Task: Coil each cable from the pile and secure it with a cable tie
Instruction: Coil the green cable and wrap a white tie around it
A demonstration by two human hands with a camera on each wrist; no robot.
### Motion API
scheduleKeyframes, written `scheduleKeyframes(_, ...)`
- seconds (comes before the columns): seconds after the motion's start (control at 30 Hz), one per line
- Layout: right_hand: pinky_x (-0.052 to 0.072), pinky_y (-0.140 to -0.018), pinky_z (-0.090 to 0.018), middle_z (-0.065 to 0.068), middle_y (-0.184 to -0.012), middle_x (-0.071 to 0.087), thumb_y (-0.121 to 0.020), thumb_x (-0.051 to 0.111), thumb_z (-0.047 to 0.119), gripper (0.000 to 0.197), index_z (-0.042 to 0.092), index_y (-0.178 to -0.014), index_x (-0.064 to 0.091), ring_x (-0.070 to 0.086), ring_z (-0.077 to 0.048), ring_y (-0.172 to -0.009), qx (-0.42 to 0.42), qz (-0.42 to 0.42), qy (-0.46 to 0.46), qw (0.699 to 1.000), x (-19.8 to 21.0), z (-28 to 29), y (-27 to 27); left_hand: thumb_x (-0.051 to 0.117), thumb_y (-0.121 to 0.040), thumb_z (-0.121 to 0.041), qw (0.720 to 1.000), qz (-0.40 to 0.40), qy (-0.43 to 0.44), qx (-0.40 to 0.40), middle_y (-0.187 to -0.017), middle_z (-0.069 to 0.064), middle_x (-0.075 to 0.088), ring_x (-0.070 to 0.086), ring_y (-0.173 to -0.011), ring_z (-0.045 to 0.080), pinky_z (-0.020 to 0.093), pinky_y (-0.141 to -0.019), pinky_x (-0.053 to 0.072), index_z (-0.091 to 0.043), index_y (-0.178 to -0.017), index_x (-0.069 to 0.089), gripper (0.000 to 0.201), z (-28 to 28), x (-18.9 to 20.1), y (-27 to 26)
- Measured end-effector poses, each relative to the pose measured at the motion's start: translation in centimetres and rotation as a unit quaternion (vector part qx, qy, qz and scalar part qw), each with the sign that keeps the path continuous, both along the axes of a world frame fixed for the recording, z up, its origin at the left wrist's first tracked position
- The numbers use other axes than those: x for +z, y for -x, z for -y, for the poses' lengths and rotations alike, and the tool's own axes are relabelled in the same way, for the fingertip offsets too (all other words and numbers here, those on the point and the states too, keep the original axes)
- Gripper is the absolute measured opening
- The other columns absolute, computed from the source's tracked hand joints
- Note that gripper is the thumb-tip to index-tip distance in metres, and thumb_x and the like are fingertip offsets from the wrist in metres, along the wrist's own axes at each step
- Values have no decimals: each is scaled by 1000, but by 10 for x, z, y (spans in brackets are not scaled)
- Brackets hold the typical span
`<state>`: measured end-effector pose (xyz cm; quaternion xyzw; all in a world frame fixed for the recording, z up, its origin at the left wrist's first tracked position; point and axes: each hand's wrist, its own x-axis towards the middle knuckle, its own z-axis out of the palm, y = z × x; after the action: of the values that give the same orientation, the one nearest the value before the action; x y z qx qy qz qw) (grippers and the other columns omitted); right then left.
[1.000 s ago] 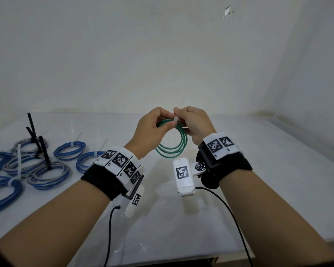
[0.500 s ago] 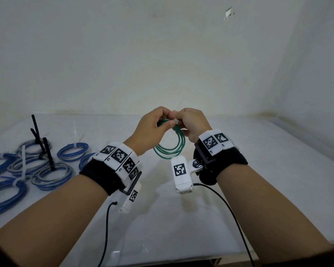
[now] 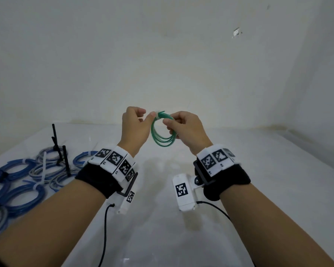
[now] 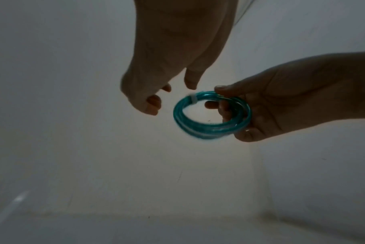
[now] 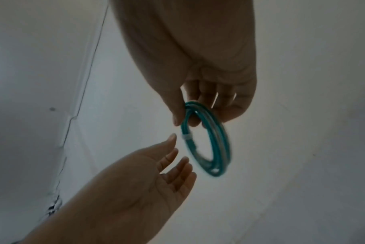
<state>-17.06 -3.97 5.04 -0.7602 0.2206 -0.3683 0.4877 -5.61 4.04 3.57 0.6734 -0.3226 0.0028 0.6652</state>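
From the head view, my right hand [image 3: 183, 130] holds the green cable coil [image 3: 163, 132] up in the air above the white table [image 3: 258, 170], thumb and fingers pinched on the coil's right side. A white cable tie [image 3: 158, 116] wraps the coil at its top. My left hand [image 3: 135, 126] is just to the left of the coil, fingers loosely curled; its thumb tip sits right at the tie, though I cannot tell from here whether it touches. On the near left of the table lie the tied blue coils [image 3: 17, 182], with black cable ties [image 3: 61, 151] standing up among them.

From the left wrist view, my left hand [image 4: 156, 74] hangs with relaxed, partly curled fingers and grips nothing; a small gap shows between its fingertips and the coil [image 4: 210, 115]. My right hand [image 4: 281, 100] has the coil's far side between thumb and fingers, and the tie [image 4: 192, 99] is on the side nearest my left hand.

From the right wrist view, my right hand [image 5: 202, 69] pinches the top of the coil [image 5: 208, 140], which hangs below it. My left hand [image 5: 139, 178] lies open, palm up, fingers nearly straight, just beside the tie [image 5: 187, 136] and apart from it.
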Motion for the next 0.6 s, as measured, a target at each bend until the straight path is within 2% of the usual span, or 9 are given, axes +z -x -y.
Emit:
scheduleKeyframes(0.07, 46, -67, -20, 7, -70, 61, -81, 71, 22, 13, 11, -88, 69, 55, -7, -65, -34, -17, 86, 996, 0, -10, -10, 57, -90, -39, 998, -56, -32, -25, -100, 2, 59, 60, -91, 18, 27, -78, 52, -12, -101, 51, 30, -10, 4, -4)
scheduleKeyframes(0.13, 45, -68, -19, 6, -74, 62, -81, 71, 22, 15, 12, -91, 70, 55, -6, -69, -21, -39, 138, 990, 1, -23, -18, 53, -92, -43, 985, -131, -62, -97, -95, 4, 65, 65, -86, 17, 28, -73, 55, -6, -105, 57, 40, -21, 10, -7)
scheduleKeyframes(0.2, 45, -71, -22, 5, -77, 62, -82, 69, 19, 18, 11, -98, 71, 56, -10, -73, 26, -63, 173, 983, 2, -37, -24, 56, -92, -40, 978, -159, -55, -122, -95, 9, 69, 68, -83, 19, 27, -72, 55, -1, -106, 62, 42, -34, 13, -13)
scheduleKeyframes(0.27, 43, -71, -20, 3, -79, 64, -85, 64, 13, 21, 12, -105, 70, 57, -10, -75, 89, -80, 195, 973, 3, -49, -30, 61, -90, -30, 979, -165, -36, -110, -93, 13, 70, 68, -82, 23, 29, -74, 56, 2, -104, 63, 35, -48, 16, -18)
scheduleKeyframes(0.3, 42, -71, -18, 3, -81, 64, -86, 62, 10, 23, 13, -107, 70, 57, -8, -75, 112, -79, 183, 973, 2, -55, -33, 62, -90, -25, 981, -163, -33, -100, -87, 12, 68, 66, -76, 22, 30, -75, 56, 1, -101, 64, 28, -56, 17, -21)
scheduleKeyframes(0.37, 43, -71, -15, 6, -83, 63, -87, 60, 9, 22, 10, -107, 71, 54, -2, -73, 117, -65, 138, 981, 0, -61, -38, 60, -91, -17, 982, -166, -34, -81, -74, 8, 61, 57, -65, 17, 29, -70, 51, -3, -89, 64, 16, -75, 18, -28)
scheduleKeyframes(0.47, 48, -70, -29, 5, -79, 61, -87, 62, 20, 10, 12, -88, 68, 53, -8, -71, 49, -62, 105, 991, -8, -67, -47, 54, -94, -12, 981, -181, -45, -62, -70, 5, 57, 48, -57, 10, 20, -57, 45, -7, -78, 61, 19, -103, 18, -38)
scheduleKeyframes(0.53, 50, -64, -32, 2, -78, 57, -88, 61, 35, 22, 14, -82, 57, 53, -13, -69, 42, -102, 50, 993, -13, -76, -52, 51, -95, -9, 979, -188, -54, -58, -72, 5, 56, 45, -55, 8, 14, -48, 42, -6, -79, 59, 19, -122, 14, -45)
scheduleKeyframes(0.6, 47, -54, -26, -3, -81, 59, -92, 54, 43, 34, 9, -91, 57, 54, -16, -65, 101, -141, -37, 984, -16, -87, -57, 49, -96, -9, 978, -186, -70, -60, -73, 6, 56, 44, -56, 7, 12, -44, 41, -6, -80, 59, 19, -136, 9, -49)
